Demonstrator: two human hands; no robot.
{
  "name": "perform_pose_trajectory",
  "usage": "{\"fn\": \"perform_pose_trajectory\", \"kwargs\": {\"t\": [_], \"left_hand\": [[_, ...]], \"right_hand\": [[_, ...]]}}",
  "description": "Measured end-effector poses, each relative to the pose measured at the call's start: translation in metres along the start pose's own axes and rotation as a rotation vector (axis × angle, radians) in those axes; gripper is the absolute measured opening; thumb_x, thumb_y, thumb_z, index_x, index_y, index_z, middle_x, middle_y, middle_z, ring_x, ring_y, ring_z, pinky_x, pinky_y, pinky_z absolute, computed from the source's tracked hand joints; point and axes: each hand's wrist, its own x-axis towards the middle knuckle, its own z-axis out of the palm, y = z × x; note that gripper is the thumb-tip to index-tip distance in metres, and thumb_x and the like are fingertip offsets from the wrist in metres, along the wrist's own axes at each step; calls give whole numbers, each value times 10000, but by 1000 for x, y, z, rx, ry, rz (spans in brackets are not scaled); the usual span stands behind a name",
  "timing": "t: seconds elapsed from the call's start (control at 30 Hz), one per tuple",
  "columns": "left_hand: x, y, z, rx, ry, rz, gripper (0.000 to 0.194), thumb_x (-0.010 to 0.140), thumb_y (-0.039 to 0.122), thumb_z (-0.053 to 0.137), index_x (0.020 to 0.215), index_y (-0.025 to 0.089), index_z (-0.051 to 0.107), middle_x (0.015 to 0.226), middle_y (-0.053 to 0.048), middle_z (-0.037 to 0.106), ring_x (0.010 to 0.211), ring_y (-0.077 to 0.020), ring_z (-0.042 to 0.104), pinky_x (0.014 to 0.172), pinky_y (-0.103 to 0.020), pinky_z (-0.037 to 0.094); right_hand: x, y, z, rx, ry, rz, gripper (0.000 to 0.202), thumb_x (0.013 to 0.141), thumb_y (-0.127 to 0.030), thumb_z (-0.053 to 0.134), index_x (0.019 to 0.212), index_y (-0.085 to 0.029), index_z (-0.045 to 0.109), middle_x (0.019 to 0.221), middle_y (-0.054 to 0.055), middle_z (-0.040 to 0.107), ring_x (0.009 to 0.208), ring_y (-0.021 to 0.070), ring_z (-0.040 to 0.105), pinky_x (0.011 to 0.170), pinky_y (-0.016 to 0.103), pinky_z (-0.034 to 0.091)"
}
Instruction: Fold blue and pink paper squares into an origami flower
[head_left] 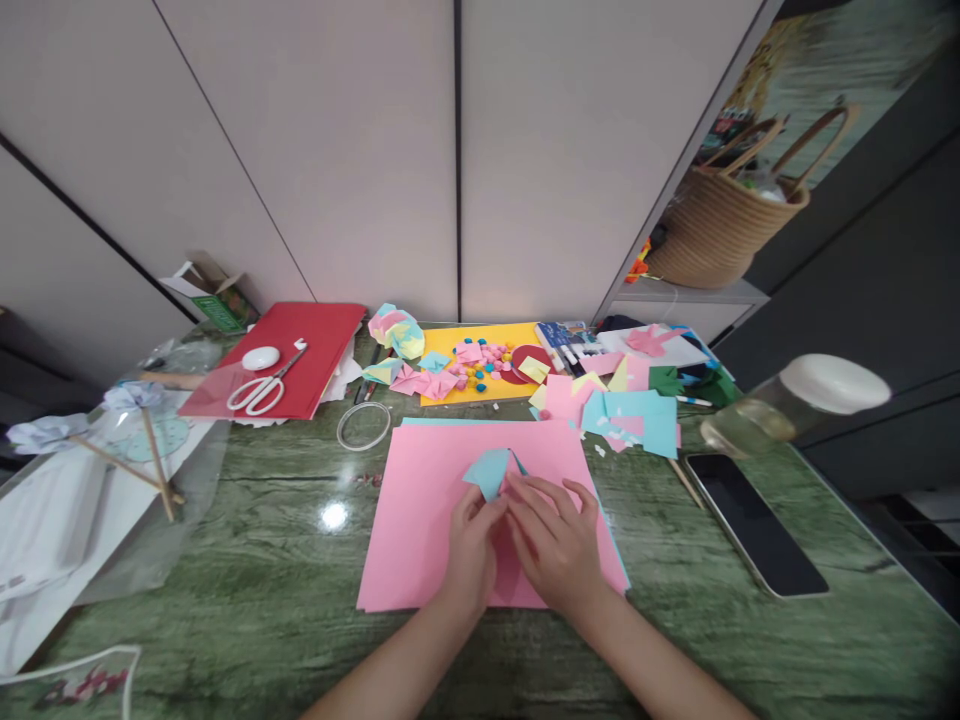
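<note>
A small folded piece of light blue paper (491, 470) is held up between my two hands, above a stack of pink paper sheets (420, 500). My left hand (472, 545) pinches its lower left side between thumb and fingers. On the right edge, the fingertips of my right hand (555, 540) press together against the fold, with the other fingers bent. A bit of pink shows at those fingertips; I cannot tell whether it is paper. Blue sheet edges peek out from under the pink stack.
White-handled scissors (259, 393) rest on a red folder (322, 340). Behind the stack lie a tape roll (364, 427), pink and blue beads on yellow card (442, 342), and paper scraps (637, 415). To the right are a phone (757, 525) and a clear, white-lidded bottle (787, 405).
</note>
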Motion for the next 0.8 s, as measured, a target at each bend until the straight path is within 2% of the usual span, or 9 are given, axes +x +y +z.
{"fn": "perform_pose_trajectory", "kwargs": {"t": [0.13,0.23,0.47,0.73,0.8], "left_hand": [[2,5,3,-48,-11,-27,177,677,261,630,762,143,529,701,1,571,658,-111,541,663,-241,423],[6,6,0,-17,-11,-33,203,699,299,617,791,141,528,717,-10,584,676,-117,553,679,-249,430],[10,10,-5,-30,-51,-35,226,706,297,614,873,153,565,884,-40,624,804,-139,577,783,-285,433],[12,8,-6,-69,-100,-103,298,694,277,640,941,121,583,886,-89,654,785,-169,610,766,-301,451],[14,9,-7,-119,-98,-142,304,682,256,654,946,121,583,902,-90,658,788,-164,617,793,-302,449]], "right_hand": [[-1,-1,3,24,-30,-14,249,779,-133,499,990,-232,586,1070,28,642,977,200,558,898,427,263],[-3,2,4,95,-67,47,274,781,-132,501,1011,-255,584,1050,10,647,988,201,537,895,428,281],[-3,23,-5,273,-15,402,151,798,-240,512,907,-247,616,1001,37,621,967,206,518,841,394,362],[-2,44,2,636,-15,717,221,787,-328,509,970,-213,556,1025,73,572,960,212,523,841,389,405],[-2,45,2,690,-35,748,234,785,-324,506,990,-215,532,1031,74,559,937,206,531,818,380,419]]}}
